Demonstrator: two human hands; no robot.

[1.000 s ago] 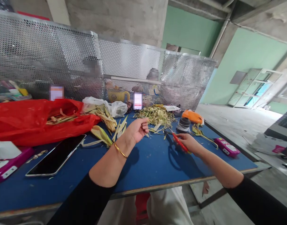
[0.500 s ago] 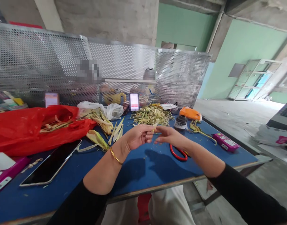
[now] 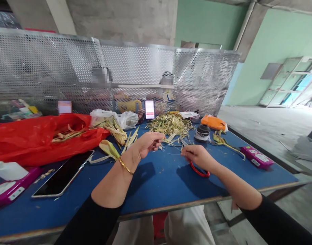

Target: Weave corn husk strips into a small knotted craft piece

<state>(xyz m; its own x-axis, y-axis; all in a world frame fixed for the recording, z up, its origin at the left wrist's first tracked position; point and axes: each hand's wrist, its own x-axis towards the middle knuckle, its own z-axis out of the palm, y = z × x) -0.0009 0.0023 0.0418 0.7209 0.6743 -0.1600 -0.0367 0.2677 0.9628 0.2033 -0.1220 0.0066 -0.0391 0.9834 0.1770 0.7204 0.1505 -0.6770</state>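
My left hand (image 3: 151, 143), with a gold bangle at the wrist, is pinched closed in front of a heap of shredded husk (image 3: 172, 124); what its fingertips hold is too small to name. My right hand (image 3: 195, 154) is closed in a pinch to the right, apart from the left. A thin thread seems to run between the two hands, and its ends are hard to make out. Beside and under my right hand lies a tool with red loop handles (image 3: 200, 172), partly hidden. A dark spool with white wrapping (image 3: 202, 133) stands behind that hand.
On the blue table (image 3: 156, 190) are a red plastic bag (image 3: 41, 139), a black-screened tablet (image 3: 64, 177), corn husks (image 3: 108, 149), an orange bag (image 3: 214, 122) and a purple box (image 3: 256, 157). A perforated metal screen (image 3: 138, 64) rises behind; people are behind it.
My hands have moved apart, the right one toward the right and now closed in a pinch. The view has shifted slightly, so the table items appear further right.
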